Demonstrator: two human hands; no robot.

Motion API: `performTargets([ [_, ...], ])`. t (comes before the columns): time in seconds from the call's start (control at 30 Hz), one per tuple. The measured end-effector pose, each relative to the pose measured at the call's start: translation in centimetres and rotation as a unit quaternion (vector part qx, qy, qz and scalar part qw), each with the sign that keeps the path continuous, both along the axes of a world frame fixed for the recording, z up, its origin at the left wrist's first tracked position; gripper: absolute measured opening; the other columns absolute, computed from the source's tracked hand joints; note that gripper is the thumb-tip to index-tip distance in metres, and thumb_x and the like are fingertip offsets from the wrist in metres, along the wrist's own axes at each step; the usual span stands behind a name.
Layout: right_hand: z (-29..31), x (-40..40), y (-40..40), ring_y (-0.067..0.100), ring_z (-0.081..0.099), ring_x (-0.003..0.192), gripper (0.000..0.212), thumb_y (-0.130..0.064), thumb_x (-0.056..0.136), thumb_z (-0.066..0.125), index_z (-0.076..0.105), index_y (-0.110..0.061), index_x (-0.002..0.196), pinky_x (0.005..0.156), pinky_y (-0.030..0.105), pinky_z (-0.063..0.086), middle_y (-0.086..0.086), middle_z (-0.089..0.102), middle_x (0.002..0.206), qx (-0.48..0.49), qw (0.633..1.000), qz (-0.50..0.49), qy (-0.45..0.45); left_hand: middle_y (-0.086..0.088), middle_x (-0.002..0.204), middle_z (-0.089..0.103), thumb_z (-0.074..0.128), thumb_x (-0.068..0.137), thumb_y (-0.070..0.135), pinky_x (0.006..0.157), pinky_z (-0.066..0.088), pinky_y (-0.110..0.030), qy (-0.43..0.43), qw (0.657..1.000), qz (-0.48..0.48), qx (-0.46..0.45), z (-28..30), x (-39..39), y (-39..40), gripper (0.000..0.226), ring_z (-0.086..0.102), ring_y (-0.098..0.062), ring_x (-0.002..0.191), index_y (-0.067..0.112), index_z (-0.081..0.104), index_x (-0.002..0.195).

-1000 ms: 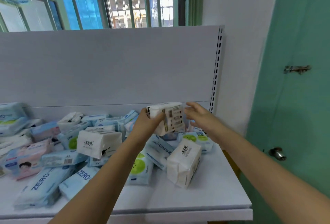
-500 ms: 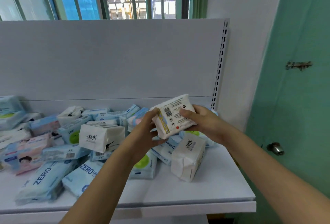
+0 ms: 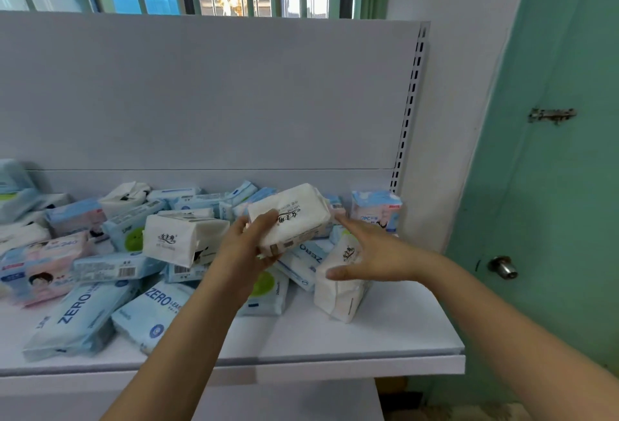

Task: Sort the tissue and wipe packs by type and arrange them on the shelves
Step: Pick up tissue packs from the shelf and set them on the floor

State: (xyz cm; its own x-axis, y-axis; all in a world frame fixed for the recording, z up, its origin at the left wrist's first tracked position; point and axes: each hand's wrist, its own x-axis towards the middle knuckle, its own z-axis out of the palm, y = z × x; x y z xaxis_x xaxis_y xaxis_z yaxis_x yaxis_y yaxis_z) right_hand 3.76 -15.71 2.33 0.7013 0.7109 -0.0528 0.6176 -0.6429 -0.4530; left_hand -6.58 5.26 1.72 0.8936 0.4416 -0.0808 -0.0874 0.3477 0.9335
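White plastic wrap, soft and slippery-looking, covers the tissue pack (image 3: 290, 217) that the left hand (image 3: 249, 246) holds up above the pile, fingers curled under its near end and thumb over the top. That is the only grip on it. The right hand (image 3: 370, 254) hangs just beside the pack with its fingers spread and nearly straight, holding nothing, above a second white tissue pack (image 3: 340, 281) that stands tilted near the right front of the shelf (image 3: 385, 337).

Most of the shelf's left and back is buried under a loose heap: blue wipe packs (image 3: 80, 316) marked ZERO along the front edge, pink packs (image 3: 43, 266) at the left edge, another white tissue pack (image 3: 181, 239) perched on top of the jumble.

Risks, as I judge them: the raised pack is pinched at one end only (the far end hangs free), so it could sag or slide out and drop into the heap. The tilted pack sits close to the right hand, and a careless sweep could knock it towards the front edge. The perched white pack looks unsteady too, so disturbing the packs beneath might topple it.
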Motion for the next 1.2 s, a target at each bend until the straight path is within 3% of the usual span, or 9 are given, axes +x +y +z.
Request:
performTargets([
  [0.13,-1.9,-0.3,0.5,0.021,0.023,0.146,0.101,-0.067,0.077,0.070,0.013,-0.040,0.156,0.116,0.038,0.026,-0.004,0.018,0.162,-0.048,0.998,-0.030,-0.009,-0.014,0.123,0.068,0.075,0.087,0.018,0.090,0.059,-0.043,-0.009,0.999,0.039,0.032,-0.8,0.1,-0.1,0.051,0.070,-0.026,0.106,0.013,0.053,0.133],
  [0.43,0.4,1.2,-1.3,0.014,0.043,0.123,0.078,-0.051,0.080,0.076,0.037,-0.041,0.147,0.100,0.029,0.040,-0.006,0.040,0.142,0.120,0.991,-0.064,-0.007,-0.004,0.118,0.065,0.081,0.082,0.020,0.086,0.061,-0.050,-0.066,0.990,0.082,0.098,-1.6,-0.1,0.2,0.045,0.071,-0.024,0.103,0.032,0.059,0.119],
  [0.6,2.3,2.7,-2.6,0.017,0.054,0.113,0.060,-0.042,0.083,0.076,0.052,-0.036,0.138,0.082,0.028,0.053,-0.001,0.047,0.136,0.346,0.924,-0.161,-0.006,0.007,0.114,0.066,0.081,0.083,0.024,0.081,0.061,-0.030,-0.090,0.963,0.098,0.233,-2.3,-0.5,0.8,0.043,0.068,-0.011,0.100,0.038,0.059,0.116],
  [0.7,2.3,2.5,-1.8,0.012,0.056,0.110,0.058,-0.044,0.081,0.077,0.052,-0.039,0.133,0.094,0.037,0.055,-0.002,0.047,0.137,0.433,0.882,-0.188,-0.011,0.005,0.122,0.056,0.086,0.077,0.026,0.088,0.059,-0.038,-0.094,0.920,0.109,0.364,-3.0,-0.3,0.8,0.051,0.061,-0.008,0.109,0.036,0.056,0.118],
  [0.8,2.5,0.7,0.4,0.005,0.051,0.117,0.067,-0.041,0.080,0.079,0.048,-0.033,0.139,0.100,0.018,0.047,-0.006,0.041,0.140,0.496,0.852,-0.166,-0.020,0.011,0.121,0.047,0.085,0.071,0.029,0.095,0.054,-0.045,-0.117,0.873,0.120,0.458,-3.3,0.3,-0.3,0.059,0.052,-0.005,0.115,0.032,0.054,0.121],
  [0.87,2.4,-0.5,2.3,0.002,0.046,0.120,0.078,-0.040,0.079,0.078,0.041,-0.027,0.146,0.090,0.000,0.040,-0.007,0.038,0.141,0.521,0.840,-0.152,-0.025,0.016,0.125,0.044,0.082,0.069,0.034,0.099,0.051,-0.046,-0.141,0.860,0.119,0.476,-3.3,0.7,-1.3,0.065,0.050,-0.009,0.122,0.032,0.052,0.127],
  [1.03,1.0,-2.5,5.4,-0.006,0.038,0.125,0.086,-0.042,0.075,0.076,0.032,-0.031,0.148,0.086,-0.005,0.035,-0.008,0.028,0.141,0.544,0.831,-0.112,-0.036,0.008,0.158,0.031,0.082,0.069,0.042,0.117,0.037,-0.046,-0.151,0.896,0.078,0.410,-3.4,1.4,-2.5,0.112,0.033,-0.015,0.147,0.047,0.011,0.156],
  [1.1,0.5,-2.7,5.4,0.000,0.036,0.130,0.085,-0.050,0.071,0.074,0.032,-0.037,0.144,0.088,-0.004,0.036,-0.008,0.027,0.143,0.524,0.845,-0.097,-0.052,0.009,0.160,0.028,0.079,0.069,0.045,0.119,0.033,-0.036,-0.154,0.890,0.081,0.421,-3.3,1.2,-2.7,0.116,0.028,-0.010,0.149,0.048,0.004,0.157],
  [1.2,0.5,-2.8,4.7,-0.013,0.037,0.127,0.073,-0.068,0.078,0.058,0.038,-0.040,0.142,0.089,-0.001,0.038,-0.010,0.031,0.143,0.514,0.855,-0.065,-0.026,0.019,0.155,0.029,0.075,0.071,0.047,0.113,0.026,-0.009,-0.161,0.870,0.089,0.457,-3.2,0.8,-2.9,0.111,0.026,-0.003,0.147,0.042,0.007,0.159],
])
